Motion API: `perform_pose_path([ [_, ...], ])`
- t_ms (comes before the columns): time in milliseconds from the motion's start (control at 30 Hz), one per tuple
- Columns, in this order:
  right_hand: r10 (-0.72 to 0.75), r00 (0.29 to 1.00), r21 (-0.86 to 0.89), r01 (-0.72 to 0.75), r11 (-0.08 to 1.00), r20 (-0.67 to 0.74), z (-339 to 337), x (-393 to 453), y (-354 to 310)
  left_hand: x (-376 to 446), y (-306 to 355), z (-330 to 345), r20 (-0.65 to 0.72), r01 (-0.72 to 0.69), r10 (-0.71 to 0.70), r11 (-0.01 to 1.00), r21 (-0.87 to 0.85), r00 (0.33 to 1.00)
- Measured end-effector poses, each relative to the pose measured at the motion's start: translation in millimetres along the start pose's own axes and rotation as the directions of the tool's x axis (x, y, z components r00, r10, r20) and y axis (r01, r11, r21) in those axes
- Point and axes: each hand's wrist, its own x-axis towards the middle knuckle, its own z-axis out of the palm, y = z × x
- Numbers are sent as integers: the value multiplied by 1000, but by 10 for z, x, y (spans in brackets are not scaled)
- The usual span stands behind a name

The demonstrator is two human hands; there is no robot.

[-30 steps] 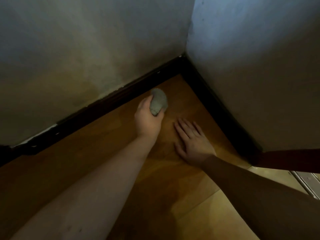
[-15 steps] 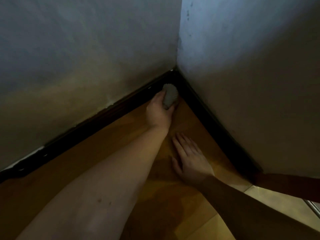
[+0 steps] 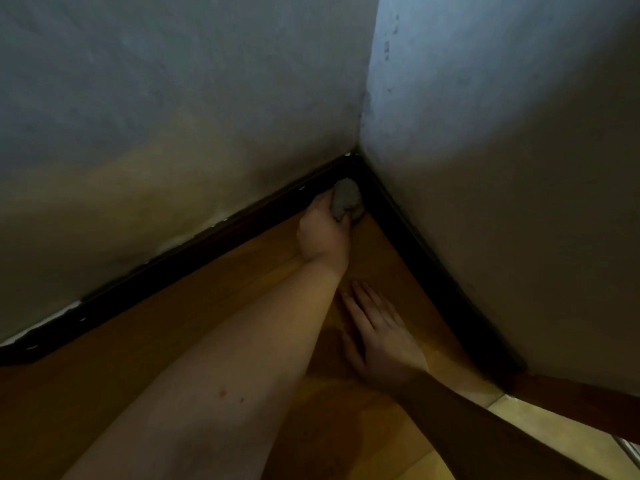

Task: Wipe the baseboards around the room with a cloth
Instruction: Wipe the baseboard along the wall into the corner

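Note:
A dark baseboard (image 3: 194, 251) runs along the foot of the left wall and meets a second dark baseboard (image 3: 429, 258) under the right wall in the corner. My left hand (image 3: 323, 233) is shut on a balled grey cloth (image 3: 346, 202) and presses it into that corner, against the baseboards. My right hand (image 3: 379, 336) lies flat on the wooden floor (image 3: 194, 334) nearer to me, palm down with fingers spread, holding nothing.
Two pale plaster walls (image 3: 173, 98) close in the corner. A reddish-brown strip (image 3: 581, 403) sits at the right end of the right baseboard, with paler flooring (image 3: 540, 431) below it.
My left hand has carried the cloth from the floor beside the left baseboard into the corner. My right hand has stayed flat on the floor.

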Motion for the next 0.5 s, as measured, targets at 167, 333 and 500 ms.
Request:
perform_pose_path([
  [167,-3,1000,-25,3,1000,15,-10,14,17,-112,-221,-246,-61,125,-126,992,-14,990],
  [333,4,1000,-52,-4,999,-2,-3,20,-11,-225,-547,-555,-114,150,-153,988,-37,982],
  [500,-9,1000,-109,9,994,1,4,30,-24,-412,-938,-934,-169,206,-216,976,-77,962],
])
